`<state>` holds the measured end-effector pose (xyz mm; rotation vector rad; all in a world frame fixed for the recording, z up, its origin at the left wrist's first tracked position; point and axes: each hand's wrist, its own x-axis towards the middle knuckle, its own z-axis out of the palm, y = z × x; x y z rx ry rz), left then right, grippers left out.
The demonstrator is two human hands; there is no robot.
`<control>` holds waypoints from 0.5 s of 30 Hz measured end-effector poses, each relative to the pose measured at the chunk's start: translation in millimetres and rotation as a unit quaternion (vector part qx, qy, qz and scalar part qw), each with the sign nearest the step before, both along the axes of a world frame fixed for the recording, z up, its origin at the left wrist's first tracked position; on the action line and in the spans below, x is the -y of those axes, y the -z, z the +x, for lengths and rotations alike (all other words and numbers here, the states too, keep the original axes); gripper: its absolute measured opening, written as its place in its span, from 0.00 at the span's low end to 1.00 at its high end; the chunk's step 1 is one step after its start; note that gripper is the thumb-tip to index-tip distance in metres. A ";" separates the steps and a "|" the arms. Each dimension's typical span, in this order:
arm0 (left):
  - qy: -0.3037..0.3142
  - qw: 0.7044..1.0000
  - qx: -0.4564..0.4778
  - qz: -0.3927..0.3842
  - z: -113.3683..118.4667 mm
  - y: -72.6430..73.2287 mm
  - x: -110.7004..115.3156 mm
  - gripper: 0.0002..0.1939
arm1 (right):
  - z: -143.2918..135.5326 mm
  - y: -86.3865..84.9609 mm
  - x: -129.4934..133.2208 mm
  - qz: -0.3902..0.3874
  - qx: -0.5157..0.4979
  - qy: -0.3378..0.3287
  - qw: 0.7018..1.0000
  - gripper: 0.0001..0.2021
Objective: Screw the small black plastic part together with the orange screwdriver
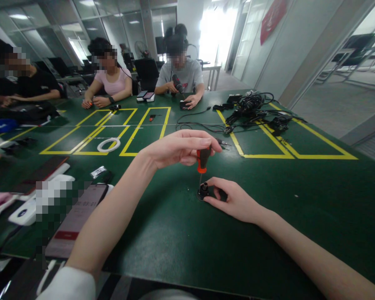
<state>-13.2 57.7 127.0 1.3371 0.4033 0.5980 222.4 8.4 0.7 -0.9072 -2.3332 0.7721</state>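
Observation:
My left hand [179, 148] grips a small screwdriver [202, 160] with a black and orange handle, held upright with its tip down. The tip meets a small black round part [203, 191] standing on the green table [268, 216]. My right hand [233, 200] lies on the table beside that part and pinches it with thumb and fingers, holding it steady. Part of the black piece is hidden under my fingers.
Yellow tape rectangles [143, 129] mark the table. A white ring [108, 144] lies in one. A tangle of black cables [253, 109] sits at the far right. Phones [78, 216] and white items lie at my left. Three people sit across; one holds a dark screwdriver [177, 83].

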 end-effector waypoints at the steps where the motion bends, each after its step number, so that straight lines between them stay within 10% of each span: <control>1: 0.000 1.000 0.000 0.002 0.4 -0.6 0.0 0.19 | 0.0 0.2 0.0 -0.002 -0.001 -0.001 1.000 0.07; 15: 0.009 1.000 -0.003 0.001 3.0 -3.1 -0.4 0.20 | 0.1 1.2 -0.5 -0.003 -0.017 -0.004 1.000 0.08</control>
